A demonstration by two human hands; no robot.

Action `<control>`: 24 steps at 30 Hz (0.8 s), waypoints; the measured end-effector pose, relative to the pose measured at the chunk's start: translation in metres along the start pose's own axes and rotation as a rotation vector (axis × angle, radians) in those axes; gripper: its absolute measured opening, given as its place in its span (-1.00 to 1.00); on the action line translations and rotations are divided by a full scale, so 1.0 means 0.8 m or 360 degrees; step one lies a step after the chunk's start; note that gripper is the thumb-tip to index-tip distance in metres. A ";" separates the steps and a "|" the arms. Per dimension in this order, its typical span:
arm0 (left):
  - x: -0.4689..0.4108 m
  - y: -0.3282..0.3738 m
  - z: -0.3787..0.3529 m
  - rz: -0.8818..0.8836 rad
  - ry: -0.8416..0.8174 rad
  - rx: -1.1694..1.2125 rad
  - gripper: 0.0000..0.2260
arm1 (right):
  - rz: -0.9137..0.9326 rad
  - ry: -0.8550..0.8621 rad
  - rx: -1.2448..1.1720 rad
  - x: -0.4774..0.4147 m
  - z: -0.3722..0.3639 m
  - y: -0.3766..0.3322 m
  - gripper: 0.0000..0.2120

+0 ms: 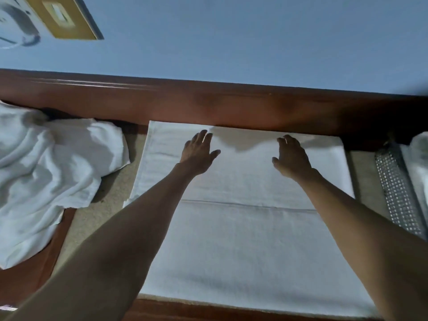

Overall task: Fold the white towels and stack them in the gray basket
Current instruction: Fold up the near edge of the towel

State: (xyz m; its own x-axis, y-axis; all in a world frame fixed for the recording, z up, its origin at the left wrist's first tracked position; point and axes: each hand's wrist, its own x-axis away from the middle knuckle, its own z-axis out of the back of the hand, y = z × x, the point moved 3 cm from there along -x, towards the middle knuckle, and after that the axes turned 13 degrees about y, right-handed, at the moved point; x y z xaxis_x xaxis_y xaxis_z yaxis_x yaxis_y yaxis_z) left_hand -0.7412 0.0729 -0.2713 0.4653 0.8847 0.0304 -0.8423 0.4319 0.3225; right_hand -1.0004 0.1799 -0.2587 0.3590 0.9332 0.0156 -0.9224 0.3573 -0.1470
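A towel (243, 239) was pressed flat by left hand (198, 154) and right hand (293, 158), fingers (203, 138) spread; the crumpled pile (46, 170) at left was not yet folded.

the spread towel (243, 239) was plain white, with one faint woven stripe running across it and a thin band along its left edge. the crumpled towels (46, 172) were the same white, shaded grey in their folds. the basket (396, 188) was gray, its wall patterned with a regular grid of small pale dots; the towel in it (420, 158) was white. the surface (111, 193) beneath was beige and lightly speckled. the wooden rail (208, 103) was glossy reddish-brown. the wall (231, 42) was flat pale blue. the panel (62, 17) at upper left was mustard-gold with a paler centre.
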 end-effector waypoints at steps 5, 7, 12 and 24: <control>-0.038 -0.015 -0.014 -0.0086 -0.0229 -0.0260 -0.27 | 0.0178 -0.0129 0.0069 -0.040 -0.012 0.017 -0.36; -0.037 -0.020 -0.021 -0.0114 -0.0213 -0.0299 -0.27 | 0.0192 -0.0229 0.0038 -0.037 -0.019 0.021 -0.21; -0.023 -0.021 -0.011 -0.0227 0.0094 -0.0271 -0.43 | 0.0251 0.0032 0.0068 -0.018 -0.028 0.034 -0.25; -0.044 -0.011 0.026 -0.0363 -0.0304 -0.0523 -0.59 | 0.0478 -0.0006 0.0057 -0.023 0.001 0.046 -0.61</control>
State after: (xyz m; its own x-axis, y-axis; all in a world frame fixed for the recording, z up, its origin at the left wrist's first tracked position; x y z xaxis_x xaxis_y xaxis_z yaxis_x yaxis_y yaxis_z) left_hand -0.7446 0.0343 -0.2555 0.6653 0.7252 0.1773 -0.7396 0.6726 0.0244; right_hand -1.0409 0.1756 -0.2636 0.0690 0.9974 -0.0197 -0.9916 0.0664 -0.1106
